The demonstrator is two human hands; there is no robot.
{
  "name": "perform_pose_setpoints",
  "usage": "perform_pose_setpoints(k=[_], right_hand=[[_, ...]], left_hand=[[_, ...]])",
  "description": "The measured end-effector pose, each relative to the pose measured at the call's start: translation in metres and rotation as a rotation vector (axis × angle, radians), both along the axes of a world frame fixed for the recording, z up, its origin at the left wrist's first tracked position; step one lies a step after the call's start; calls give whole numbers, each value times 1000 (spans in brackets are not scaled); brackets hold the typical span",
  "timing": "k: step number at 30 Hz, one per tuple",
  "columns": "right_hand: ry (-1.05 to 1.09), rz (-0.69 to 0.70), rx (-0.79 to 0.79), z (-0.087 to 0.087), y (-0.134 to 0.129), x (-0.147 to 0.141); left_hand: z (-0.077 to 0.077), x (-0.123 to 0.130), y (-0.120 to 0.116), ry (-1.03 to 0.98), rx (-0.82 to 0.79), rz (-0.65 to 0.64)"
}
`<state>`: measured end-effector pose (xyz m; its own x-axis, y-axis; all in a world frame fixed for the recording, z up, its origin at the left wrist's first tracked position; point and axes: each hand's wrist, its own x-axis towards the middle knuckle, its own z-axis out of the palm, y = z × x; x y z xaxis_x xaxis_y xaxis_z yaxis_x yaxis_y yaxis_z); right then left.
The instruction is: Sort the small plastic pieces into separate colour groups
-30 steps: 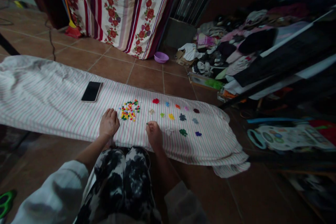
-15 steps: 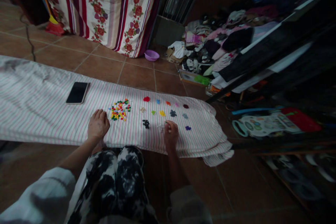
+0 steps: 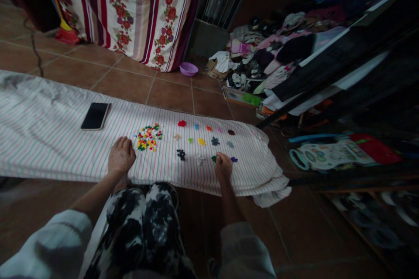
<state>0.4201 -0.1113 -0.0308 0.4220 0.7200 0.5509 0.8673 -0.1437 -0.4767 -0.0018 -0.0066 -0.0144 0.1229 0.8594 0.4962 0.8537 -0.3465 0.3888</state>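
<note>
Small, chunky green pieces (image 3: 214,158) are lying at the right hand (image 3: 224,165), its fingers bunching; the left hand (image 3: 121,155) is resting palm-down beside a multicoloured pile (image 3: 149,137). I cannot tell either's grip. Wrinkled striped cloth (image 3: 52,126) is lying beneath; a flowery curtain (image 3: 139,13) is hanging beyond.

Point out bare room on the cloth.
A broad patch of striped white cloth left of the black rectangular phone; a smaller one between phone and the multicoloured cluster of tiny pieces. Crowded: right of that cluster, among small single-colour heaps, with the right hand at the dark green heap.
</note>
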Motion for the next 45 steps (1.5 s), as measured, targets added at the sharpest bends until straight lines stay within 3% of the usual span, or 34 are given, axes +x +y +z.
perform_pose_setpoints(k=[9,27,45], right_hand=[[-34,143,-16,-2,-3,-6],[8,115,-36,-3,-3,-10],[-74,131,98,3,0,-8]], left_hand=[[-1,-1,0,-2,6,-5],[1,0,0,-17,-16,4],[2,1,0,3,-32,9]])
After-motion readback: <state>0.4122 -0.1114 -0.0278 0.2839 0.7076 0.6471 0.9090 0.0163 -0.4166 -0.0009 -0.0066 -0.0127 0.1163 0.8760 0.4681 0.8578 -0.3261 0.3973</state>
